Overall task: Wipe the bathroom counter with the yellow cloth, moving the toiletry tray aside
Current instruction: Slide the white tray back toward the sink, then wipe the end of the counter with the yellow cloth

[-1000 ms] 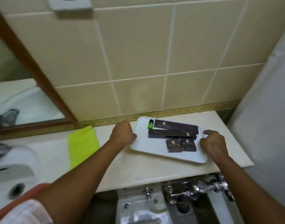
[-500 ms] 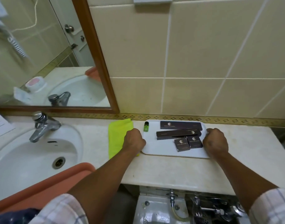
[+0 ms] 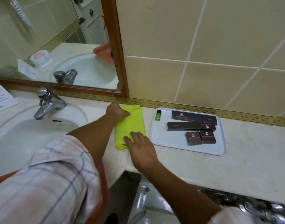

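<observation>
Tabletop (image 3: 195,167): pale stone, basin (image 3: 17,135) at nine o'clock.
Toiletry tray (image 3: 162,139): white, at three o'clock of the cloth, near but apart; carries dark boxes (image 3: 193,118) and one green bottle (image 3: 158,115). Neither hand touches it.
Yellow cloth (image 3: 135,123): folded, flat on the tabletop by the wall border.
Left hand (image 3: 116,110): on the cloth's twelve o'clock end, fingers curled, apparently pinching fabric.
Right hand (image 3: 140,146): fingers spread flat on the six o'clock end, likely to gather it for wiping.
</observation>
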{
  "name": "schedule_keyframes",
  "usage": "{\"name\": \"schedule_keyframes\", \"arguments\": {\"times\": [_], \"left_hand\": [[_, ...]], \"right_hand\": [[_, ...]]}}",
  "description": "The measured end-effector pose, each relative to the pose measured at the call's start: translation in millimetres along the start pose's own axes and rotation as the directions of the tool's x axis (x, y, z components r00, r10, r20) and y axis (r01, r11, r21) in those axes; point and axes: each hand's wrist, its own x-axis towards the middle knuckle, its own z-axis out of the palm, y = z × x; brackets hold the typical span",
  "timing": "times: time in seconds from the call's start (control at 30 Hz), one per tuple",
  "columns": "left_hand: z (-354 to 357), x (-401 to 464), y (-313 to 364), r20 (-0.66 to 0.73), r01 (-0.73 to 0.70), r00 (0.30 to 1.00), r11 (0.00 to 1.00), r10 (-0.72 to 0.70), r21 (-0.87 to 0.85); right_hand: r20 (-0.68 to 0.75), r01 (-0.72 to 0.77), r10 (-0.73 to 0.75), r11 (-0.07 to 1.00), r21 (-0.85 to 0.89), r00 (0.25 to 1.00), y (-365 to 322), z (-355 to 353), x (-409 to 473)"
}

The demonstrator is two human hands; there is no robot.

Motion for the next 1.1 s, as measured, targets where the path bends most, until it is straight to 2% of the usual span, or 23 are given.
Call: {"name": "schedule_keyframes", "arguments": {"times": [0.1,0.2,0.23,0.3,0.37,0.43,0.5,0.57,0.63,0.67,0.73,0.83,0.87,0.93,1.0,1.03,1.1], "left_hand": [[4,11,-5,0.034,-0.029,0.999,0.996,0.032,-0.079],[-7,8,-7,0.099,-0.072,0.991,0.984,0.089,-0.164],[-14,6,-10,0.133,-0.067,0.986,0.967,0.102,-0.244],[-22,-4,-10,0.295,0.003,0.946,0.906,0.135,-0.423],[-30,-22,-2,0.502,0.054,0.832,0.867,0.235,-0.495],[-26,-46,25,0.645,0.044,0.696,0.878,0.316,-0.477],[-10,-74,67,0.710,-0.028,0.603,0.899,0.364,-0.437],[24,-113,124,0.734,-0.145,0.529,0.898,0.425,-0.415],[65,-155,179,0.742,-0.255,0.451,0.869,0.496,-0.425],[86,-173,201,0.729,-0.321,0.434,0.847,0.530,-0.424],[127,-203,240,0.649,-0.438,0.472,0.798,0.596,-0.414],[176,-229,279,0.567,-0.450,0.527,0.774,0.633,-0.445],[187,-233,286,0.553,-0.487,0.535,0.768,0.639,-0.417],[202,-235,287,0.528,-0.654,0.523,0.712,0.669,-0.254],[203,-238,264,0.441,-0.815,0.464,0.566,0.768,-0.127],[202,-239,244,0.377,-0.872,0.407,0.477,0.832,-0.112],[203,-240,192,0.311,-0.957,0.247,0.282,0.918,-0.073]], "right_hand": [[0.088,-0.050,0.060,0.993,-0.107,0.994,-10,5,23],[0.122,-0.108,0.125,0.985,-0.138,0.985,-13,-5,31],[0.155,-0.107,0.122,0.989,-0.101,0.980,-17,-7,28],[0.204,-0.105,0.111,0.994,-0.037,0.973,-18,-11,13],[0.209,-0.116,0.118,0.993,-0.022,0.971,-19,-24,-11],[0.202,-0.162,0.156,0.987,0.014,0.967,-11,-44,-43],[0.126,-0.231,0.225,0.972,0.040,0.966,5,-60,-78],[0.041,-0.363,0.362,0.931,0.037,0.931,38,-79,-121],[0.022,-0.506,0.506,0.862,0.035,0.863,78,-93,-164],[0.024,-0.566,0.566,0.824,0.020,0.824,98,-100,-184],[-0.003,-0.662,0.662,0.750,-0.010,0.750,138,-112,-223],[-0.002,-0.732,0.733,0.680,-0.037,0.681,192,-126,-258],[0.046,-0.733,0.734,0.679,-0.046,0.677,206,-128,-266],[0.239,-0.715,0.702,0.698,-0.044,0.671,226,-128,-278],[0.397,-0.721,0.651,0.692,0.041,0.647,236,-130,-291],[0.383,-0.733,0.648,0.669,0.127,0.658,240,-131,-295],[0.216,-0.722,0.691,0.636,0.273,0.690,248,-128,-291]]}}
